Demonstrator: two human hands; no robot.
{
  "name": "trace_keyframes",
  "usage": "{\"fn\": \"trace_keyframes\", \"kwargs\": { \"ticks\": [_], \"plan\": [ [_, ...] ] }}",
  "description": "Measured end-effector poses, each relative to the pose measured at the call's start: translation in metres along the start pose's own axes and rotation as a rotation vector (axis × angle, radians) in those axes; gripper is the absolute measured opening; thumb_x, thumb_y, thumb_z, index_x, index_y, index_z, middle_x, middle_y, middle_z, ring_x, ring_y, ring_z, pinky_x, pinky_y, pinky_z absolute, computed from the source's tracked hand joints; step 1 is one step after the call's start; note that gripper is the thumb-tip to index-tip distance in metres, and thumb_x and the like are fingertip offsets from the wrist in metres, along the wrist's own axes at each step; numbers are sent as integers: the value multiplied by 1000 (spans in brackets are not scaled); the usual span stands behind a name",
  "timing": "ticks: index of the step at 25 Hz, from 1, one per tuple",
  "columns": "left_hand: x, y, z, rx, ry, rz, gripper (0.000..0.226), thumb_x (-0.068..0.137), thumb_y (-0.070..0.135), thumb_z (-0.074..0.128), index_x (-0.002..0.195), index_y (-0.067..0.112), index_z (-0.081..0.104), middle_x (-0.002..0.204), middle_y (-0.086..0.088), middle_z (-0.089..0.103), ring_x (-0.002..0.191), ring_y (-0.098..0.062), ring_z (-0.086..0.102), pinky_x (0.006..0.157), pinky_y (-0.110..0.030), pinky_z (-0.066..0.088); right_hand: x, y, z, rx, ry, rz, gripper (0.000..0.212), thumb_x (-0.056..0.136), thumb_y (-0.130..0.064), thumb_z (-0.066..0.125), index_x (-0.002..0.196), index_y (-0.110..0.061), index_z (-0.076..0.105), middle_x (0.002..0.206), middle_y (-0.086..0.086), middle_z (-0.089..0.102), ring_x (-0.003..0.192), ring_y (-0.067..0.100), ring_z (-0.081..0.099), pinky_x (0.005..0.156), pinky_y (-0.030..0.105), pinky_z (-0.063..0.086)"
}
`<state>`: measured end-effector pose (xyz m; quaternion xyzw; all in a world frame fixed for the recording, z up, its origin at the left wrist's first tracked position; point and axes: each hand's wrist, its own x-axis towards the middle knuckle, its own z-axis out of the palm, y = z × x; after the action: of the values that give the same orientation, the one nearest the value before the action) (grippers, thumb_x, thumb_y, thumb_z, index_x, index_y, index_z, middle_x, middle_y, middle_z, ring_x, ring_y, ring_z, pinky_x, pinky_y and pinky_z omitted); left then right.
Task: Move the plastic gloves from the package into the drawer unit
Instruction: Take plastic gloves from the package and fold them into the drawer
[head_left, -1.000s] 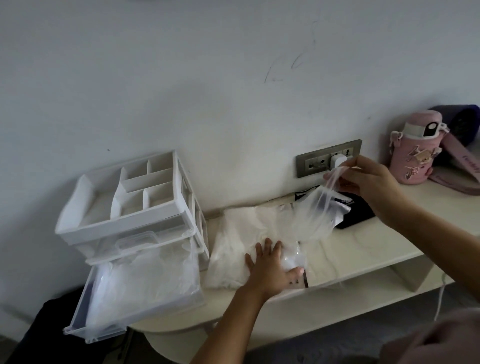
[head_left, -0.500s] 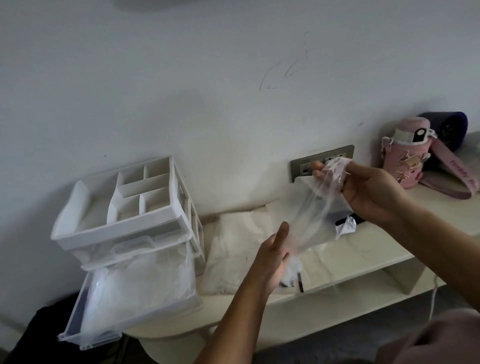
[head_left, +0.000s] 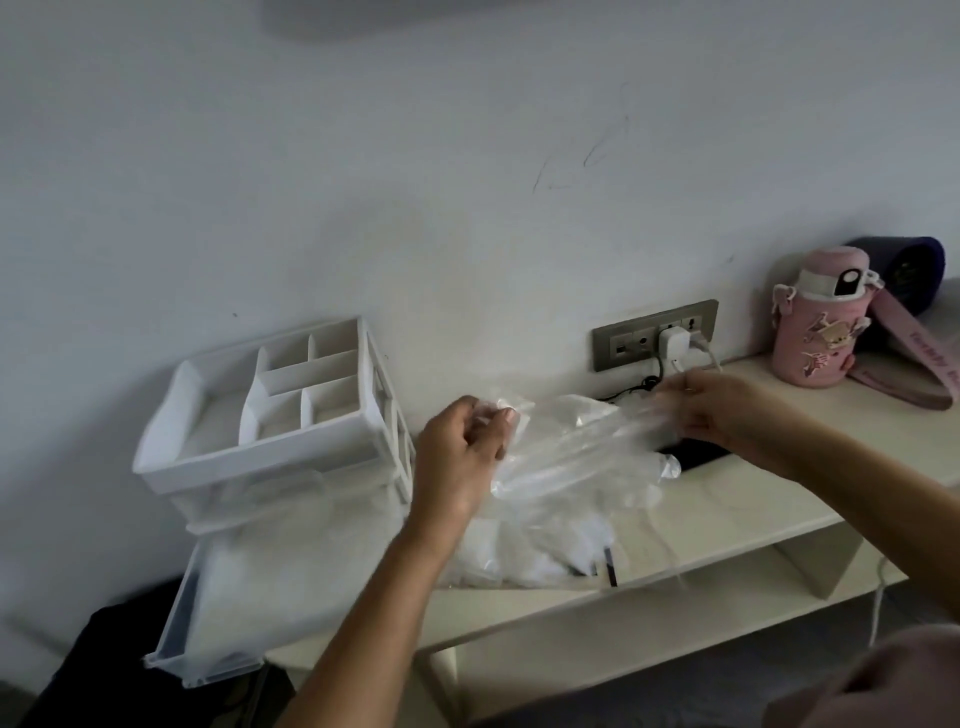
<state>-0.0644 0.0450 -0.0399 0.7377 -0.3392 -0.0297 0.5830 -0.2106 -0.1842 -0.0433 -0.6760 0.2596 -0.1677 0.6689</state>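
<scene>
"Plastic glove (head_left: 571, 447), 1 pc: loc?"
"Off the package (head_left: 519, 551), in the air over the table (head_left: 753, 499), stretched betw. both hands. A sec ago the left hand (head_left: 457, 457) lay flat on the pkg; now it's up on the glove."
"Meaning?"
"Glove's free of the pkg, I'd judge. Next: transfer to drawer unit (head_left: 270, 452). Bottom drawer (head_left: 208, 649) stands open, clear plastic already inside."
"Hands?"
"Left: fingers curled, pinching glove's near end, back of hand to cam. Right hand (head_left: 722, 405): pinching the other end, below wall socket (head_left: 654, 338); blurred."
</scene>
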Motion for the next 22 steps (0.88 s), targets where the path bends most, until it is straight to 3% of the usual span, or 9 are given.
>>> {"fn": "trace_keyframes", "kwargs": {
  "ticks": [2, 4, 6, 8, 10, 13, 16, 18, 22],
  "plan": [
    [-3, 20, -26, 147, -152, 117, 13, 86, 26, 68, 80, 16, 65, 57, 9, 62, 51, -2, 57, 58, -14, 45, -8, -6, 11, -202, -43, -151, 16, 87, -23, 64, 102, -22, 67, 122, 3, 64, 108, 13, 61, 96, 31, 47],
    [-10, 38, -46, 273, -299, 190, 9, 84, 30, 70, 85, 21, 69, 64, 11, 66, 57, -3, 62, 62, -19, 50, -24, -23, 38, -281, -230, -237, 34, 86, -30, 66, 119, -29, 59, 126, -12, 60, 119, 4, 54, 105, 32, 40],
    [-17, 52, -57, 360, -379, 259, 13, 83, 32, 69, 90, 22, 72, 69, 11, 68, 61, -6, 64, 66, -24, 53, -42, -39, 73, -285, -439, -249, 53, 76, -38, 72, 125, -27, 53, 126, -13, 61, 119, 2, 54, 102, 29, 41],
    [-24, 59, -67, 378, -394, 311, 15, 83, 34, 69, 91, 21, 73, 69, 9, 69, 62, -12, 64, 65, -27, 52, -53, -44, 108, -289, -564, -267, 47, 74, -32, 74, 116, -17, 59, 112, -4, 68, 108, 7, 62, 93, 26, 48],
    [-30, 59, -82, 353, -357, 342, 18, 82, 35, 69, 89, 18, 72, 70, 7, 69, 59, -14, 64, 62, -28, 52, -60, -45, 135, -372, -603, -308, 33, 74, -28, 73, 100, -9, 68, 94, 2, 72, 91, 13, 67, 85, 26, 52],
    [-36, 51, -114, 263, -239, 309, 18, 82, 35, 65, 84, 18, 69, 63, 8, 67, 53, -3, 62, 56, -15, 47, -60, -45, 152, -444, -552, -280, 30, 68, -36, 74, 80, -8, 71, 73, 4, 70, 69, 17, 65, 74, 26, 52],
    [-41, 31, -148, 195, -65, 190, 7, 85, 29, 63, 78, 29, 62, 56, 10, 63, 48, 2, 56, 48, -6, 38, -51, -44, 167, -466, -530, -223, 38, 68, -44, 68, 82, -8, 72, 80, 1, 72, 79, 15, 67, 80, 23, 50],
    [-40, 13, -164, 209, 34, 128, 11, 88, 25, 62, 77, 25, 61, 54, 7, 62, 44, 1, 52, 45, -9, 37, -43, -43, 178, -464, -479, -193, 40, 71, -45, 68, 86, -9, 73, 89, 3, 73, 88, 17, 67, 84, 25, 51],
    [-35, -21, -192, 310, 124, -15, 17, 92, 22, 61, 80, 9, 62, 56, 7, 63, 37, -6, 48, 43, -16, 39, -31, -47, 213, -245, -363, -118, 21, 80, -18, 72, 86, 2, 69, 78, 11, 67, 68, 12, 63, 63, 12, 51]
  ]
}}
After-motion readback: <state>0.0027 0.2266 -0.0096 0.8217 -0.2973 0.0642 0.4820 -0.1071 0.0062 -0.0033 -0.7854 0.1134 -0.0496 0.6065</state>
